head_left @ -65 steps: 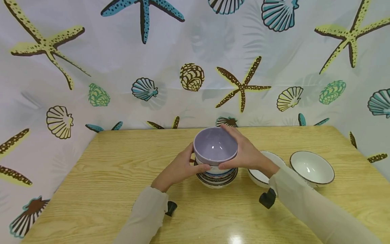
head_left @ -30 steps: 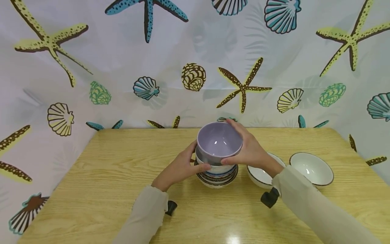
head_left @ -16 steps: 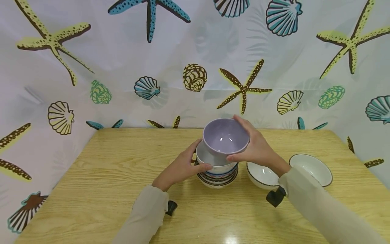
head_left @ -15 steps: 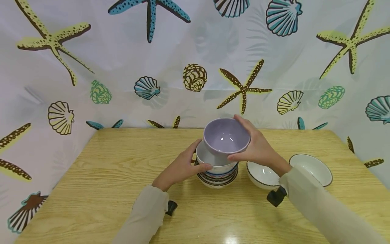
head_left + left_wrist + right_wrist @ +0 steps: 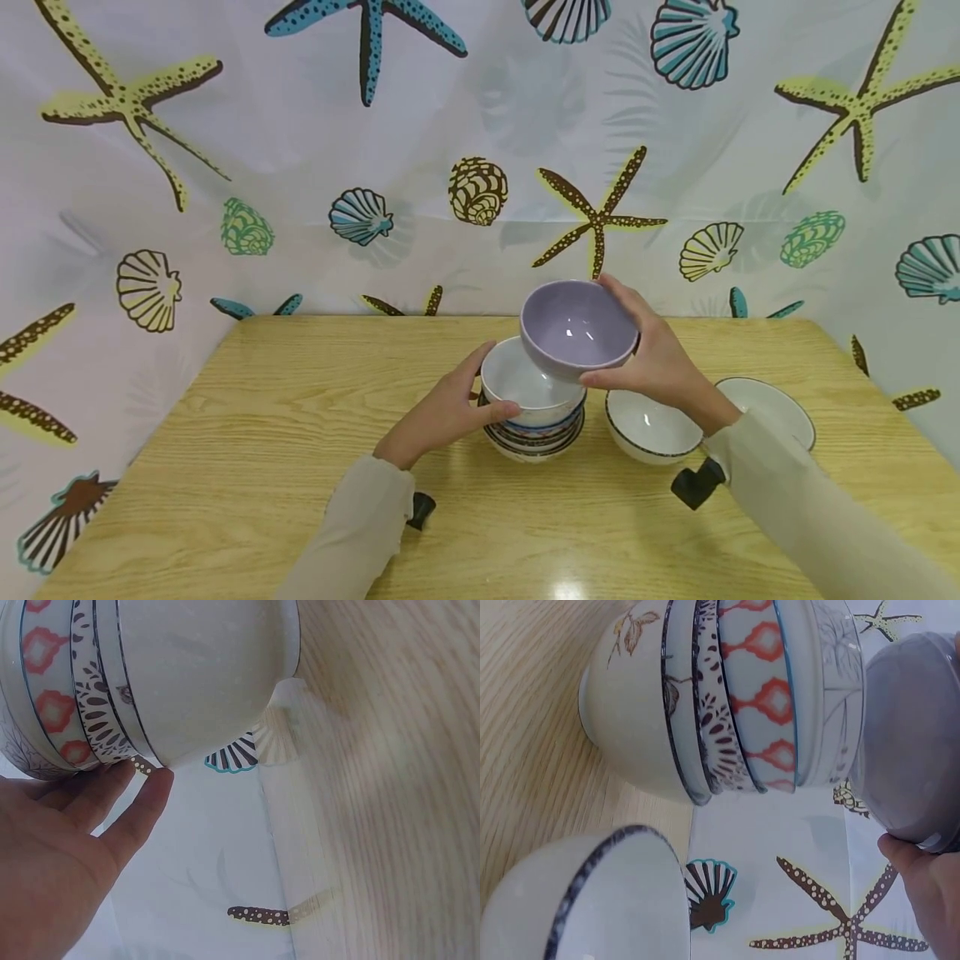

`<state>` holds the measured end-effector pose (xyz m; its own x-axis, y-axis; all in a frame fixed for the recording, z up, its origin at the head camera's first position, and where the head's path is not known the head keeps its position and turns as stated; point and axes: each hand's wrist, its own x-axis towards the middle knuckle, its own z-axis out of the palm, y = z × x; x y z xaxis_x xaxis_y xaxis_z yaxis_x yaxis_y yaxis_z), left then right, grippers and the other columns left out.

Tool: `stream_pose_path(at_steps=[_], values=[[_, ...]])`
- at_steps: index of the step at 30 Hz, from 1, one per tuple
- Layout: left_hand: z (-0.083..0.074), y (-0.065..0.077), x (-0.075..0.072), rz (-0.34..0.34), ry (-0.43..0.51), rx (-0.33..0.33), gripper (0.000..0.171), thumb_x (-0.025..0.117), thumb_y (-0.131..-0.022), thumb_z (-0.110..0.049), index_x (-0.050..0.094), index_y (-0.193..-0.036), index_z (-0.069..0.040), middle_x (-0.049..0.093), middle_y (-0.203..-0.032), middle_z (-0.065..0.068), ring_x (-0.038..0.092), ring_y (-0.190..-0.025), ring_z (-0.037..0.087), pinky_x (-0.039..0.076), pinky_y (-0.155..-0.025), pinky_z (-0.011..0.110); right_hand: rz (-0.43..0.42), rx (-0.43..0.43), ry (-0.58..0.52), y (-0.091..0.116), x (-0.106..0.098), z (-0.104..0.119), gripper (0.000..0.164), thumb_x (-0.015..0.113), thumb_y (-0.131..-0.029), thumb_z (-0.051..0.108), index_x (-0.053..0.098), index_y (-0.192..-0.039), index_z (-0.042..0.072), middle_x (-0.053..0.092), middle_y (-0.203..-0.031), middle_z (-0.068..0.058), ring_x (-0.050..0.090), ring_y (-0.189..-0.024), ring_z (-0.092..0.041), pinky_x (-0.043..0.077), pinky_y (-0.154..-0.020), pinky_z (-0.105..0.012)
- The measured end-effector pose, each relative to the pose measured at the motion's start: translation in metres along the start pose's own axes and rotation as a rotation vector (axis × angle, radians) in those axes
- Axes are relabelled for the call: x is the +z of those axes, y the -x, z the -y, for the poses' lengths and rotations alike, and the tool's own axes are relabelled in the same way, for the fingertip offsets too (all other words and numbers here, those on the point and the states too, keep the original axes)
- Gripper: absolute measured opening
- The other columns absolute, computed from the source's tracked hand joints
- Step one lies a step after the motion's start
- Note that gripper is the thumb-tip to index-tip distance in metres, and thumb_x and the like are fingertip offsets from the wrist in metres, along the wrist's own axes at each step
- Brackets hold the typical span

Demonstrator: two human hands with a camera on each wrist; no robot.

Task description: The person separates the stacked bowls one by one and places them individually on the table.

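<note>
My right hand [image 5: 660,358] grips a purple bowl [image 5: 577,325] by its right side, thumb at the near rim and fingers at the back. The bowl is tilted towards me and held above and right of a bowl stack; inside it is bare. My left hand [image 5: 450,408] holds the left side of the stack, its thumb across the front of the white top bowl [image 5: 525,383]. In the right wrist view the stack [image 5: 630,712] shows several nested bowls with floral, dark-patterned and red-patterned bands. Fingers [image 5: 142,810] touch the stack's side in the left wrist view.
Two white bowls with dark rims, one nearer [image 5: 652,429] and one farther right [image 5: 772,408], sit on the wooden table [image 5: 300,417] right of the stack. My right forearm partly covers the farther one. A shell-and-starfish cloth [image 5: 420,125] hangs behind.
The purple bowl has come up out of the stack in my right hand and moved right, uncovering the white bowl beneath. My left hand has stayed at the stack.
</note>
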<state>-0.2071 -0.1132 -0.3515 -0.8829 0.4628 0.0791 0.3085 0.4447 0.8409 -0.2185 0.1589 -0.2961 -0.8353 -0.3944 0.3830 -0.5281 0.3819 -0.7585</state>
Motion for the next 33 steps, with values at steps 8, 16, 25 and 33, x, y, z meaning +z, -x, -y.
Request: stream_pose_path(at_steps=[8,16,25,33], values=[[0.000,0.000,0.000,-0.003,-0.023,-0.012,0.101,0.069,-0.078,-0.059,0.015,-0.153,-0.019,0.035,-0.150,0.008,0.043,-0.132,0.031,0.043,-0.101,0.051,-0.060,0.030,0.010,0.010,-0.019,-0.005,0.106,0.083,-0.065,-0.001,0.020,-0.151,0.002,0.032,-0.150,-0.018,0.042,-0.126,-0.034,0.039,-0.090,-0.008],[0.000,-0.002,0.001,0.000,-0.043,-0.008,0.098,0.066,-0.080,-0.060,0.016,-0.153,-0.019,0.031,-0.153,0.008,0.039,-0.135,0.032,0.042,-0.102,0.052,-0.132,0.057,0.040,0.023,-0.035,-0.009,0.106,0.082,-0.067,0.000,0.019,-0.152,0.005,0.030,-0.151,-0.019,0.040,-0.127,-0.036,0.038,-0.087,-0.004],[0.000,-0.003,0.002,-0.003,-0.018,-0.003,0.095,0.066,-0.079,-0.062,0.019,-0.152,-0.023,0.034,-0.151,0.004,0.041,-0.133,0.028,0.043,-0.102,0.050,-0.203,0.073,0.037,0.035,-0.053,-0.015,0.103,0.079,-0.069,-0.003,0.020,-0.153,0.009,0.029,-0.152,-0.017,0.041,-0.123,-0.022,0.040,-0.085,-0.003],[0.002,-0.003,0.002,-0.006,-0.018,-0.002,0.093,0.066,-0.079,-0.060,0.020,-0.152,-0.025,0.034,-0.151,0.003,0.040,-0.134,0.028,0.043,-0.102,0.050,-0.247,0.121,0.088,0.051,-0.069,-0.024,0.102,0.078,-0.072,-0.003,0.018,-0.154,0.012,0.028,-0.153,-0.018,0.039,-0.124,-0.027,0.037,-0.084,-0.001]])
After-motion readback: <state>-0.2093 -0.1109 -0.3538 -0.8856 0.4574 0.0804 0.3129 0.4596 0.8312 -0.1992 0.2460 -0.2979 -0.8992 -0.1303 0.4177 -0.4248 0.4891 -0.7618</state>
